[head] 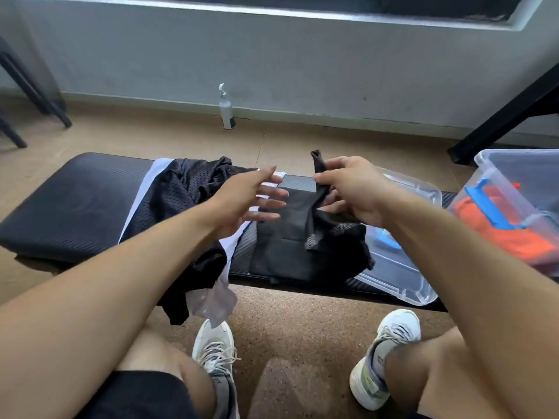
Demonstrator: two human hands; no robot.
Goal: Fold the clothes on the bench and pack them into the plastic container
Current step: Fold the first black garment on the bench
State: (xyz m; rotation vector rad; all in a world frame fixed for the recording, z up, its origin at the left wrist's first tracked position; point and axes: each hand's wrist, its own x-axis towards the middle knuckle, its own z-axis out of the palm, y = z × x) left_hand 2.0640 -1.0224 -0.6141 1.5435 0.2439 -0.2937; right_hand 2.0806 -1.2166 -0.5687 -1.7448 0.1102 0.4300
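A black padded bench point(75, 207) runs across the view. On its left half lies a crumpled black mesh jersey with white trim point(181, 192), one end hanging over the front edge. A black mesh garment point(332, 240) hangs over a flat folded black piece point(281, 243) on the bench. My right hand point(351, 189) grips that garment's upper end and lifts it. My left hand point(251, 198) hovers beside it with fingers spread, holding nothing. A clear plastic container point(514, 189) at the right holds orange clothing.
A clear plastic lid point(402, 273) with a blue clip lies on the bench's right end. A white spray bottle point(227, 110) stands on the floor by the wall. Dark furniture legs stand at far left and right. My knees and white shoes are below the bench.
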